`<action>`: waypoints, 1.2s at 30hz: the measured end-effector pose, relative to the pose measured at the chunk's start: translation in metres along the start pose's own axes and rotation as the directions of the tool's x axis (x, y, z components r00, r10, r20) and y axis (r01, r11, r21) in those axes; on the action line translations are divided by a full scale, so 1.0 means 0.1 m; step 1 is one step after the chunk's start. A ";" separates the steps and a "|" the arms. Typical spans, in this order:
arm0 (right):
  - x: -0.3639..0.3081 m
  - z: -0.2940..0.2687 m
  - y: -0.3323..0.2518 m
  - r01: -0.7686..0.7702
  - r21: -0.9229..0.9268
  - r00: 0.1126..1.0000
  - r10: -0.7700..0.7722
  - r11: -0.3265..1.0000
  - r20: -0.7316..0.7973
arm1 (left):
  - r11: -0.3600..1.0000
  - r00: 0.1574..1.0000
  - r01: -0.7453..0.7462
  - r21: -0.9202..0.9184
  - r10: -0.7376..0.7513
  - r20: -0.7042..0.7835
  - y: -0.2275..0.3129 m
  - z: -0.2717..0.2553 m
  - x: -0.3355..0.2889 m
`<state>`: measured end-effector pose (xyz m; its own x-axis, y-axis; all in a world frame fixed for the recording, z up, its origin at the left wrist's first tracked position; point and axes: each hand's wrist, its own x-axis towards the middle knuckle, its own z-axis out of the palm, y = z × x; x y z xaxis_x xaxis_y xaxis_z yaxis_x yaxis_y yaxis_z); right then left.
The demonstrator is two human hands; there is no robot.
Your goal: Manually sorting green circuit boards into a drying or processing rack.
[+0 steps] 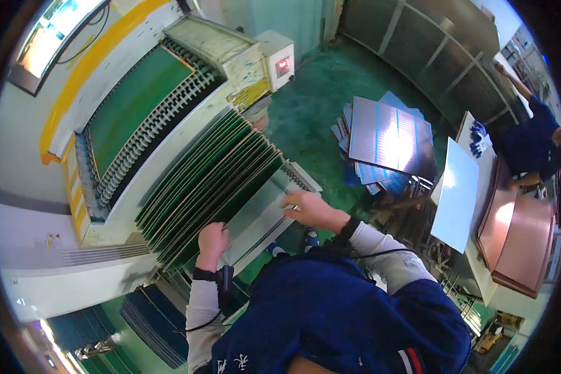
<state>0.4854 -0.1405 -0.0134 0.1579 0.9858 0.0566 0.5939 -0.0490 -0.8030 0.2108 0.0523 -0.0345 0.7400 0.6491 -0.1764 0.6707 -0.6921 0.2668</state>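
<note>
Several thin green boards (212, 187) stand upright side by side in a rack in front of me. Nearest me is a pale grey-green panel (255, 215), its broad face toward me. At the left end of this panel my left hand (213, 240) is closed, with its fingertips curled out of sight; whatever they grip is hidden. My right hand (310, 209) reaches in over the panel's right end, fingers partly bent and apart, with nothing visible between them. A black band with a small dark device (225, 278) is on my left wrist.
Beyond the rack, a machine with a roller bed (146, 146) carries a green board (140, 106). A fanned stack of shiny panels (389, 137) stands to the right. Farther right are a white board (456, 194), copper-coloured sheets (523, 240), gloves (479, 138) and another person (533, 146).
</note>
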 end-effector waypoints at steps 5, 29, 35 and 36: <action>-0.73 -0.18 0.85 -0.436 -0.170 0.889 0.453 0.884 0.073 | 0.999 1.000 0.009 0.031 -0.008 -0.022 0.07 -0.09 -0.05; -1.73 0.11 2.22 -0.218 -0.302 0.938 0.285 0.928 0.197 | 0.536 0.515 -0.069 -0.841 -0.703 -0.491 0.04 -2.88 -1.97; -1.60 0.04 2.17 -0.302 -0.294 0.903 0.371 0.907 0.219 | -0.074 0.613 -0.376 -0.924 -0.768 -0.188 -0.12 -1.90 -1.43; -1.61 0.04 2.17 -0.371 -0.228 0.895 0.412 0.900 0.173 | -0.121 0.700 -0.395 -0.911 -0.681 -0.213 -0.14 -1.75 -1.37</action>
<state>0.5858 -0.3096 -0.1986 0.2494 0.8895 -0.3829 0.6560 -0.4460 -0.6089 0.0912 0.0282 0.1517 0.0506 0.9933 -0.1036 -0.4198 0.1153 0.9003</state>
